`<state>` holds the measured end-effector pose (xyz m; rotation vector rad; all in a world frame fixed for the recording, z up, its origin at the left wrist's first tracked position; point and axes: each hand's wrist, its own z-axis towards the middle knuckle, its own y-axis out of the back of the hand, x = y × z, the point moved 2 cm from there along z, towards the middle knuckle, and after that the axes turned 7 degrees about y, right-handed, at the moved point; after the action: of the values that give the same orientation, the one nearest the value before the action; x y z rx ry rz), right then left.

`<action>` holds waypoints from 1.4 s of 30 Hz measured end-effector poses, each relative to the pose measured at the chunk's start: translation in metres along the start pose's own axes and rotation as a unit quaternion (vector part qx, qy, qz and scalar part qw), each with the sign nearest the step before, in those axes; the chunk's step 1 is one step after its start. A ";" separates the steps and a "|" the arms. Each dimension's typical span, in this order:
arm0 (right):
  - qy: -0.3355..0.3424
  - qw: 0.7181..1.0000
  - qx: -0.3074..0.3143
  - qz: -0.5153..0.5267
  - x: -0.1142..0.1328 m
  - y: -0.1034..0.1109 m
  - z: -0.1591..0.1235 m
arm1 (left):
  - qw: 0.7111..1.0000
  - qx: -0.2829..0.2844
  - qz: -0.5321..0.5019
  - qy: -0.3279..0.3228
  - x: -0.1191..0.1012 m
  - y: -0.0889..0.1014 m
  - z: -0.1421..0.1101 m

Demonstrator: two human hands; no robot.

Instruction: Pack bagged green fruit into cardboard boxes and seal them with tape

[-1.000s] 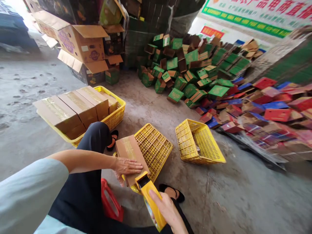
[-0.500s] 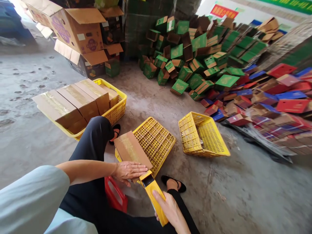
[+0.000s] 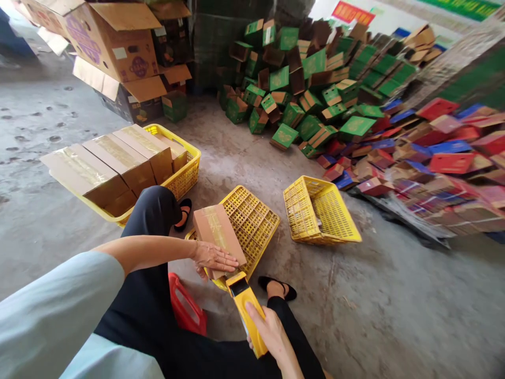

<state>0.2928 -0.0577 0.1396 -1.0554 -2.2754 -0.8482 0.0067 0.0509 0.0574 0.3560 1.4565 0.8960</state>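
A brown cardboard box [image 3: 215, 223] with clear tape along its top lies on an upturned yellow crate [image 3: 256, 218]. My left hand [image 3: 215, 257] rests flat on the near end of the box, fingers stretched out. In my right hand [image 3: 266, 329] is a yellow tape dispenser [image 3: 246, 310], gripped round its body. Its head touches or nearly touches the box's near edge, just beside my left fingertips. I cannot tell whether tape runs between them.
At left a yellow basket [image 3: 185, 176] holds several taped boxes [image 3: 114, 155]. Another yellow basket [image 3: 335, 216] lies tipped at right. Green boxes [image 3: 284, 134] and red and blue boxes [image 3: 450, 163] are heaped behind. A red plastic stool [image 3: 187, 305] is below me.
The box has turned slightly on the crate, and my left hand has stayed on it. The tape dispenser has shifted a little with my right hand. The whole view has swung slightly.
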 end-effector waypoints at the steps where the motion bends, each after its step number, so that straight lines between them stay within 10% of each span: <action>1: 0.004 1.000 -0.001 0.002 -0.001 -0.003 0.000 | 1.000 -0.008 0.002 0.007 -0.003 -0.002 -0.001; 9: 0.007 1.000 -0.008 0.010 -0.021 -0.007 0.002 | 0.997 -0.045 0.020 0.062 -0.025 -0.029 -0.005; 42: -0.070 0.996 -0.004 -0.047 -0.022 0.025 -0.038 | 0.997 -0.051 0.053 0.004 -0.005 -0.030 -0.007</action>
<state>0.3319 -0.0828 0.1591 -1.0487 -2.4570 -0.8443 0.0098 0.0254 0.0388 0.3563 1.4038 1.0536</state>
